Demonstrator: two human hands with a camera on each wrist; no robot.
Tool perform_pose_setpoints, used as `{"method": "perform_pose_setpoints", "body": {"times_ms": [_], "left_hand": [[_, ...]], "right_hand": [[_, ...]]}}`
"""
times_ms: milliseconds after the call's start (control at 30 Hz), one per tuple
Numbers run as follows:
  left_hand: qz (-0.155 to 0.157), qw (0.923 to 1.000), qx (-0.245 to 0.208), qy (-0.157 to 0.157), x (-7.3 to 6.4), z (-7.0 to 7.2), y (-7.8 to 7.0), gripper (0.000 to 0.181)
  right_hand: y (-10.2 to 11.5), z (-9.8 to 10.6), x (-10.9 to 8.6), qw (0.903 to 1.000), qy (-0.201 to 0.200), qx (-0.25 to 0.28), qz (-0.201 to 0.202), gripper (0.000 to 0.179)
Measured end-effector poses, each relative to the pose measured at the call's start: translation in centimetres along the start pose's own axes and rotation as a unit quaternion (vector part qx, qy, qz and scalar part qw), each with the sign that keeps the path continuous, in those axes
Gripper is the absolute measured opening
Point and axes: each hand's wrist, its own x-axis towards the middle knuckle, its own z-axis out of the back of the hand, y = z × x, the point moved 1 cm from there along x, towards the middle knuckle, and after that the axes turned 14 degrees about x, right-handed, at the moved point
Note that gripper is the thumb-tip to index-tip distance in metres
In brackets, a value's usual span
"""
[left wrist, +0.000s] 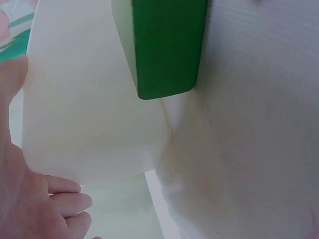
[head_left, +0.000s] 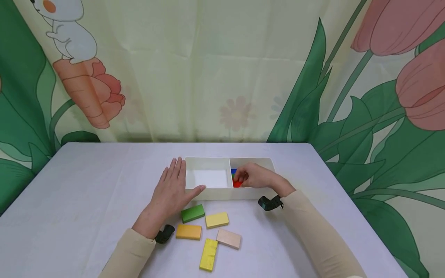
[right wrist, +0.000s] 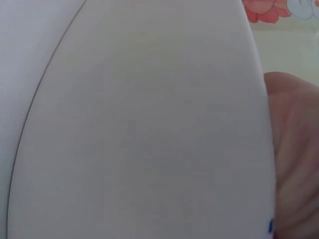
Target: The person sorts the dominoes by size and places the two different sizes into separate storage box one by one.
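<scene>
A white two-compartment box (head_left: 212, 194) stands on the table. My left hand (head_left: 170, 193) lies against its left end with fingers straight, the thumb over the front rim. In the left wrist view, the fingers rest along the box's end wall (left wrist: 94, 109). My right hand (head_left: 255, 175) reaches into the right compartment with curled fingers, pinching a red block (head_left: 236, 184) low beside the divider. A blue block (head_left: 233, 171) shows behind it, and a sliver of green lies between them. In the right wrist view, the box's front wall (right wrist: 144, 119) hides the fingertips.
In front of the box lie a green block (head_left: 192, 213), a pale yellow block (head_left: 217, 220), an orange block (head_left: 188, 232), a pinkish block (head_left: 229, 238) and a bright yellow block (head_left: 208, 255). A printed curtain (head_left: 174, 77) hangs behind the white-covered table (head_left: 87, 200).
</scene>
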Motion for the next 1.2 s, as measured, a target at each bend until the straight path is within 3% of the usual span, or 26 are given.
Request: {"method": "perform_pose_setpoints", "body": {"times_ms": [333,533,767,933,1200], "left_hand": [[-0.002,1.0,-0.006,-0.001,0.0,0.0,0.0,0.106],[-0.001,1.0,-0.004,-0.001,-0.1,0.0,-0.1,0.107],[0.002,1.0,-0.001,-0.009,-0.3,0.0,0.0,0.106],[0.006,1.0,0.004,-0.004,-0.4,0.0,0.0,0.106],[0.006,1.0,-0.005,-0.006,-0.2,0.0,0.0,0.106]], "right_hand": [[0.1,-0.6,1.0,0.999,-0.022,-0.038,0.0,0.017],[0.1,-0.8,0.7,0.9994,-0.03,-0.012,-0.011,0.016],[0.5,-0.3,-1.3,0.9956,-0.093,0.011,0.005,0.009],[0.4,0.0,-3.3,0.9876,-0.155,-0.001,0.026,0.009],[0.0,0.0,-5.4,0.9774,-0.206,-0.023,0.044,0.017]]}}
